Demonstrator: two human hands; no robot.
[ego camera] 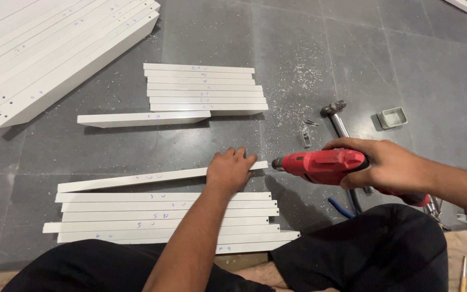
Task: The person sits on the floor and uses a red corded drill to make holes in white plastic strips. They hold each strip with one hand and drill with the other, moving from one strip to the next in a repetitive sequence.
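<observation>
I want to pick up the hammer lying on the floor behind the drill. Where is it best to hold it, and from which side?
Take the hammer by its shaft just below the head, coming from above. The head and upper shaft lie bare on the floor, while the lower handle is hidden under the right hand and red drill, so only that upper part is free, I think.

Hammer (335,111) lying on grey floor (406,65), small grey tray (393,117) sitting just beyond it, long white boards (55,54) stacking up far left, metal shavings (298,86) scattering around.

Bare forearms, no sleeves; black trousers on 2 legs.
</observation>
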